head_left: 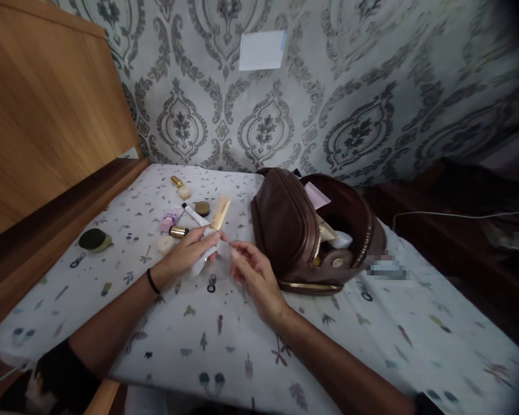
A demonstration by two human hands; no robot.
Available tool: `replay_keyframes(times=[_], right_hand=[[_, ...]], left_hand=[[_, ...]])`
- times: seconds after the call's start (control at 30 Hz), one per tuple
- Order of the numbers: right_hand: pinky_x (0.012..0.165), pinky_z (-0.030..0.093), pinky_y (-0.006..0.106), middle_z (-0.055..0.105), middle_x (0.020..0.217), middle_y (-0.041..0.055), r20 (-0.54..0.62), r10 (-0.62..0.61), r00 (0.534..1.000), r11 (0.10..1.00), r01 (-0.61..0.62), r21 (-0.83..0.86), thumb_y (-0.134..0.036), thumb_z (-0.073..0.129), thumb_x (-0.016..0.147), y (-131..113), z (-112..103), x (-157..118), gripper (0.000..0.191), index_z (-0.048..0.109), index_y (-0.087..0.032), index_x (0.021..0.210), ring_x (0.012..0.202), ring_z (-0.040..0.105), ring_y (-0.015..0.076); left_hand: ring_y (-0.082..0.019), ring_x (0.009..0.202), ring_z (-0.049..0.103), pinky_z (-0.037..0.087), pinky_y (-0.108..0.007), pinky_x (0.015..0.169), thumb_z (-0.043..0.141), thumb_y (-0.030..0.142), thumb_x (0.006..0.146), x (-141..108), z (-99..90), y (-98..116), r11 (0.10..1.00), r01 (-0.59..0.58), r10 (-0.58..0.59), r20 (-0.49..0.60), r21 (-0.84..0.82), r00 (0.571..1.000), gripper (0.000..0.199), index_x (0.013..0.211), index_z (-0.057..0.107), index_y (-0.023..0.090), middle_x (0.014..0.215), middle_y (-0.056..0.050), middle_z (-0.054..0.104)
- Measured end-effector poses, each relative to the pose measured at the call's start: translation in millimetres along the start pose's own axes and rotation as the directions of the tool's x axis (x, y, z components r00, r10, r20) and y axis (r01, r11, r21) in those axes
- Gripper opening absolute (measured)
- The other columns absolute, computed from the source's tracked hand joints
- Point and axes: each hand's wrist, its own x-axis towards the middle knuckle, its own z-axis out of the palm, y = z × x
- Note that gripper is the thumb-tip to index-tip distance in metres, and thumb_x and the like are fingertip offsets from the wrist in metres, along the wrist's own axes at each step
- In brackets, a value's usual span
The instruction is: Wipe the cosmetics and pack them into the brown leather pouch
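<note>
My left hand (194, 251) is closed around a crumpled white tissue (203, 259) above the patterned tablecloth. Close to its right is my right hand (255, 274), fingers curled with the thumb near the index finger; whatever it may hold is too small to make out. Just beyond my left hand lies a beige tube (221, 212). A white tube with a black cap (194, 215), a gold-and-black bottle (179, 231) and a round cream-coloured item (165, 245) lie beside it. The open brown bag (281, 225) stands to the right, with tubes inside.
Further left sits a dark-lidded jar (94, 240). A pink packet (170, 219), a small olive-lidded jar (202, 208) and a gold tube (177, 181) lie at the back. A wooden panel (56, 75) borders the left, a patterned wall (263, 121) the back.
</note>
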Motion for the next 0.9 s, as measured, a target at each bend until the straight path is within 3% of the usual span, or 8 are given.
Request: replay_keyframes(times=[0.1,0.23,0.33,0.5,0.6,0.73,0.83,0.9], right_hand=[[0.043,0.029,0.021,0.050,0.070,-0.0059,0.015,-0.070,0.997,0.996,0.071,-0.061,-0.058,0.077,0.078,-8,-1,0,0.050,0.066,-0.020,0.108,0.051,0.041,0.0069],[0.044,0.026,0.023,0.046,0.062,-0.0067,0.010,-0.118,0.993,0.987,0.119,-0.106,-0.060,0.073,0.081,-12,-1,-1,0.047,0.068,-0.018,0.101,0.049,0.035,0.0074],[0.044,0.025,0.023,0.045,0.055,-0.0069,0.000,-0.129,0.992,0.986,0.128,-0.107,-0.062,0.072,0.081,-13,0,-1,0.048,0.070,-0.016,0.095,0.048,0.033,0.0073],[0.041,0.021,0.022,0.038,0.049,-0.0100,0.114,-0.115,0.987,0.991,0.121,-0.051,-0.060,0.072,0.082,-21,-1,-3,0.048,0.072,-0.017,0.102,0.041,0.029,0.0058],[0.037,0.018,0.021,0.035,0.044,-0.0123,0.167,-0.088,0.982,0.995,0.095,-0.034,-0.058,0.071,0.085,-26,-3,-3,0.048,0.072,-0.016,0.108,0.035,0.024,0.0045],[0.037,0.025,0.020,0.048,0.047,-0.0095,0.137,-0.059,0.989,0.998,0.057,0.016,-0.057,0.074,0.081,-31,-5,0,0.049,0.070,-0.017,0.108,0.035,0.036,0.0053],[0.039,0.029,0.019,0.057,0.052,-0.0064,0.128,-0.009,0.992,0.999,0.003,0.044,-0.058,0.079,0.076,-34,-6,0,0.050,0.069,-0.019,0.105,0.040,0.048,0.0082],[0.041,0.032,0.020,0.059,0.055,-0.0045,0.125,-0.007,0.992,0.999,0.000,0.055,-0.059,0.079,0.075,-36,-5,0,0.048,0.070,-0.019,0.100,0.043,0.052,0.0094]], left_hand=[[-0.012,0.048,0.048,0.036,-0.021,0.046,0.055,0.063,0.090,-2,0.7,-1,0.987,-0.051,0.037,0.096,0.150,0.995,0.049,0.080,0.067,0.017,0.054,0.003,0.052],[-0.013,0.056,0.049,0.042,-0.021,0.048,0.050,0.065,0.092,-7,6.5,-2,0.972,-0.103,0.051,0.242,0.209,0.969,0.055,0.065,0.059,0.018,0.059,0.001,0.050],[-0.013,0.055,0.051,0.041,-0.021,0.047,0.049,0.066,0.092,-8,8.4,-3,0.969,-0.108,0.053,0.243,0.220,0.969,0.057,0.067,0.065,0.017,0.056,0.000,0.053],[-0.013,0.037,0.050,0.033,-0.023,0.038,0.050,0.076,0.087,-5,6.2,-4,0.996,0.049,-0.060,0.139,0.077,0.989,0.065,0.066,0.066,0.017,0.042,0.001,0.051],[-0.012,0.034,0.049,0.032,-0.022,0.035,0.058,0.076,0.082,-6,4.2,0,0.984,0.160,-0.146,0.170,-0.076,0.975,0.060,0.073,0.067,0.017,0.042,0.001,0.054],[-0.011,0.037,0.051,0.038,-0.021,0.038,0.064,0.073,0.080,-10,-3.3,7,0.951,0.252,-0.179,0.348,-0.177,0.920,0.059,0.079,0.071,0.014,0.048,-0.003,0.062],[-0.011,0.042,0.053,0.041,-0.020,0.041,0.074,0.066,0.075,-10,-9.6,9,0.953,0.231,-0.129,0.428,-0.195,0.894,0.054,0.084,0.074,0.013,0.054,-0.003,0.063],[-0.010,0.043,0.052,0.041,-0.020,0.041,0.080,0.063,0.070,-8,-11.9,8,0.962,0.181,-0.079,0.428,-0.204,0.900,0.052,0.084,0.074,0.013,0.056,-0.001,0.061]])
